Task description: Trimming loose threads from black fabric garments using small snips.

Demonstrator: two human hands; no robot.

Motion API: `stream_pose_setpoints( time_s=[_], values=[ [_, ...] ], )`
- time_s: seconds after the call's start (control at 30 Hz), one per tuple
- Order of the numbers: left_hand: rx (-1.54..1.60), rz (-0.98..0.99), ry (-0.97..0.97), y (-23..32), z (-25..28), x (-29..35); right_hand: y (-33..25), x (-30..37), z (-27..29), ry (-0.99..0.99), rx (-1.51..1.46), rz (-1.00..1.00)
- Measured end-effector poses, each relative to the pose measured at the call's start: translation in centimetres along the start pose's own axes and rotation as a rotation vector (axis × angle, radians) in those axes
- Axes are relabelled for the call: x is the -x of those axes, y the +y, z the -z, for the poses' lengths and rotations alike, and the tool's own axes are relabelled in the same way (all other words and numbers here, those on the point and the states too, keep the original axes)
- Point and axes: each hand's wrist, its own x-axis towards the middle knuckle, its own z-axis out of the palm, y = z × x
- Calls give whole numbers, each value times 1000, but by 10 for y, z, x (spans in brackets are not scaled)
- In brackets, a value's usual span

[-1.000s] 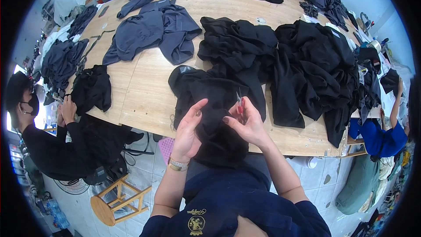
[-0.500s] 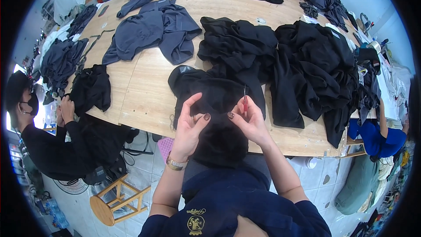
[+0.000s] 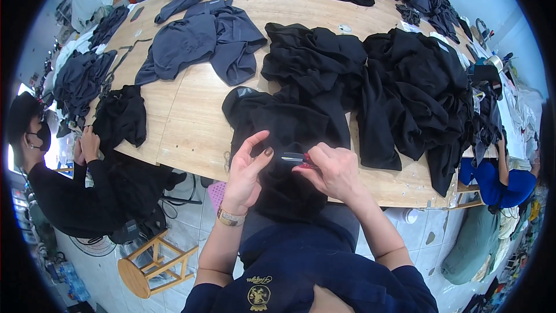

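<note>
My right hand (image 3: 336,169) is closed around a pair of small thread snips (image 3: 292,158) with red handles, their metal blades pointing left toward my other hand. Thumb and forefinger of my left hand (image 3: 246,168) are spread apart, with nothing I can make out between them; its other fingers are mostly hidden. Beneath both hands a black garment (image 3: 278,122) lies over the table's near edge and hangs down to my lap. A small label patch shows at its far left corner.
On the wooden table (image 3: 185,110) are a black heap (image 3: 313,58) of cloth, a larger black heap (image 3: 417,81) at right and dark blue-grey garments (image 3: 202,40). Co-workers handle cloth at the left and the far side. A wooden stool (image 3: 136,275) stands on the floor at lower left.
My right hand has turned over, swinging the snips from pointing away to pointing left. My left hand has shifted only slightly, its thumb and forefinger still apart.
</note>
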Motion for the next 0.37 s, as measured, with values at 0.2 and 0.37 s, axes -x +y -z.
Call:
stream_pose_setpoints(
  time_s=[0.2, 0.37],
  values=[
    [27, 15, -73, -4, 12, -2, 3, -2, 6, -37, 62, 96],
    [36, 41, -70, -1, 8, 1, 5, -3, 6, -54, 56, 102]
  ],
)
